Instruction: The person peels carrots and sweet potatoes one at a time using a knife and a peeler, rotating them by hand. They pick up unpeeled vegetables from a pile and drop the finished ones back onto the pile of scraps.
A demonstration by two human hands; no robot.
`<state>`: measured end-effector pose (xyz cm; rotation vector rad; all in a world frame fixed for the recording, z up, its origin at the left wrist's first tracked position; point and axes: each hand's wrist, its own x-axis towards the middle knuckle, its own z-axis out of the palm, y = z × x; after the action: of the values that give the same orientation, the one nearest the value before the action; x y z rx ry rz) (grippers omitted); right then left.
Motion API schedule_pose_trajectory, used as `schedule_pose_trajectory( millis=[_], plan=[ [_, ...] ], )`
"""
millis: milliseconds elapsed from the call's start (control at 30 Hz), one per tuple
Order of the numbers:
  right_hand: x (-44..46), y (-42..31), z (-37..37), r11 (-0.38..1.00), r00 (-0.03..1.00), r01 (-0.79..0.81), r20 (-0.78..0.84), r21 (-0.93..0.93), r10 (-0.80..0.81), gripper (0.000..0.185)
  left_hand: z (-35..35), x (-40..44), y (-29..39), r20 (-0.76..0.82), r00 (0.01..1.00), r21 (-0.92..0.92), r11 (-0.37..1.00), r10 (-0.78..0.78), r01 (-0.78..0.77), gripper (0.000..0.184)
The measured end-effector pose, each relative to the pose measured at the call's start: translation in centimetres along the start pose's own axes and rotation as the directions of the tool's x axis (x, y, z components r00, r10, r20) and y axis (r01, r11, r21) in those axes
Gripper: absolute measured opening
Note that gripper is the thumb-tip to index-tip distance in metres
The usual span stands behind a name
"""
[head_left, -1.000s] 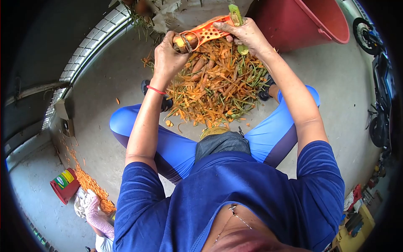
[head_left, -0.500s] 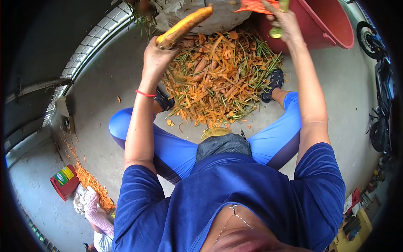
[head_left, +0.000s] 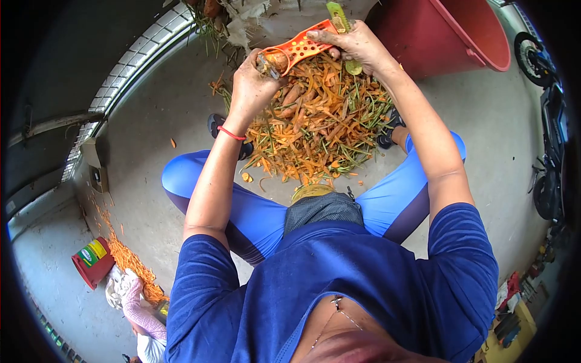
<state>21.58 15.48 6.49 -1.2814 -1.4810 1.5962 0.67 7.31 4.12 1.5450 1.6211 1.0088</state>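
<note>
My left hand [head_left: 257,85] is closed around an orange root vegetable [head_left: 276,61] with brown skin, its end pointing up and right. My right hand [head_left: 360,48] grips an orange plastic tool [head_left: 301,48] dotted with holes, which looks like a peeler. A green handle-like piece [head_left: 338,17] sticks out above the same hand, and a green end [head_left: 353,66] shows below it. The tool's looped left end lies against the root. Beneath both hands, a heap of orange peelings [head_left: 327,127] mixed with green stalks and whole brownish roots [head_left: 292,95] covers the floor between my feet.
A large red tub [head_left: 417,42] stands beyond my right hand, next to a pale sack [head_left: 266,24]. A motorbike [head_left: 548,115] is at the far right. Lower left, another person's sleeve [head_left: 136,299] shows near a small red bucket [head_left: 94,263] and orange scraps [head_left: 130,260].
My right hand has come left and down, bringing the orange tool onto the root. My left hand has shifted right, and the root is now mostly covered.
</note>
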Motion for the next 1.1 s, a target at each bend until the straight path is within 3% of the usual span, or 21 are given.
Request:
schedule_pose_trajectory(
  millis=[33,133,200,233,267,300,333,400,500,567,633,733,767,933,1000,1067,1100],
  plan=[
    [0.2,0.9,-1.0,1.0,0.999,-0.011,0.042,0.002,0.011,0.029,0.1,-0.1,0.2,-0.002,1.0,0.017,1.0,-0.013,0.013,0.041],
    [0.7,2.6,-6.0,0.999,0.978,-0.017,-0.209,-0.045,0.007,0.03,-0.6,0.0,-0.8,-0.053,0.996,0.031,0.997,-0.072,0.074,0.038],
    [0.5,3.2,-12.2,0.997,0.96,0.027,-0.274,-0.075,-0.047,0.034,-2.4,0.3,-0.8,-0.035,0.982,-0.118,0.977,-0.184,0.179,0.037],
    [1.1,4.9,-15.6,0.985,0.923,0.014,-0.378,-0.172,-0.079,0.035,-2.8,0.4,-1.4,-0.035,0.983,-0.304,0.939,-0.178,0.159,0.038],
    [1.8,6.3,-17.5,0.964,0.876,-0.013,-0.467,-0.265,-0.117,0.036,-3.0,0.6,-1.5,-0.04,0.978,-0.367,0.913,-0.206,0.177,0.039],
    [1.8,5.7,-17.7,0.983,0.857,0.109,-0.487,-0.148,-0.168,0.036,-3.0,1.0,-1.6,-0.031,0.972,-0.373,0.904,-0.235,0.206,0.041],
    [1.8,4.6,-17.1,0.985,0.857,0.121,-0.488,-0.12,-0.164,0.033,-2.9,1.2,-1.7,-0.023,0.964,-0.379,0.895,-0.265,0.237,0.042],
    [-1.0,-2.1,-8.8,0.999,0.915,0.054,-0.401,0.005,-0.048,0.029,-1.9,1.3,-1.9,0.021,0.959,-0.401,0.877,-0.281,0.266,0.041],
    [-0.3,0.0,-4.2,0.994,0.976,0.107,-0.184,-0.038,-0.112,0.031,0.2,1.3,-2.2,0.113,0.962,-0.417,0.867,-0.248,0.273,0.041],
    [0.0,-0.1,-2.3,0.99,0.988,0.123,-0.089,-0.063,-0.128,0.032,0.9,1.2,-1.6,0.161,0.953,-0.35,0.888,-0.256,0.298,0.045],
    [-0.3,-0.6,-1.3,0.992,0.992,0.124,-0.027,-0.027,-0.124,0.032,1.2,1.1,-1.5,0.141,0.962,-0.346,0.899,-0.232,0.268,0.048],
    [-0.1,-0.1,-1.0,0.978,0.985,0.171,0.024,-0.115,-0.17,0.032,1.2,0.8,-0.6,0.101,0.981,-0.346,0.918,-0.168,0.193,0.053],
    [-0.4,-0.3,-1.3,0.991,0.994,0.11,0.038,-0.078,-0.107,0.03,1.2,0.8,-0.7,0.098,0.984,-0.365,0.915,-0.147,0.173,0.053],
    [0.7,1.3,-5.8,0.995,0.981,0.092,-0.169,-0.038,-0.097,0.029,-0.2,0.7,-0.9,0.109,0.982,-0.342,0.922,-0.152,0.18,0.041],
    [0.9,1.8,-9.2,0.99,0.936,0.078,-0.333,-0.119,-0.114,0.031,-0.3,0.5,-1.2,0.135,0.968,-0.436,0.865,-0.212,0.25,0.039],
    [1.5,2.3,-14.3,0.895,0.838,-0.109,-0.524,-0.432,-0.151,0.034,-0.8,0.5,-0.1,0.083,0.94,-0.474,0.817,-0.33,0.329,0.033],
    [1.1,1.5,-14.5,0.956,0.822,-0.021,-0.549,-0.293,-0.15,0.032,-1.2,0.7,-1.3,0.132,0.936,-0.545,0.765,-0.326,0.343,0.033]
  ],
)
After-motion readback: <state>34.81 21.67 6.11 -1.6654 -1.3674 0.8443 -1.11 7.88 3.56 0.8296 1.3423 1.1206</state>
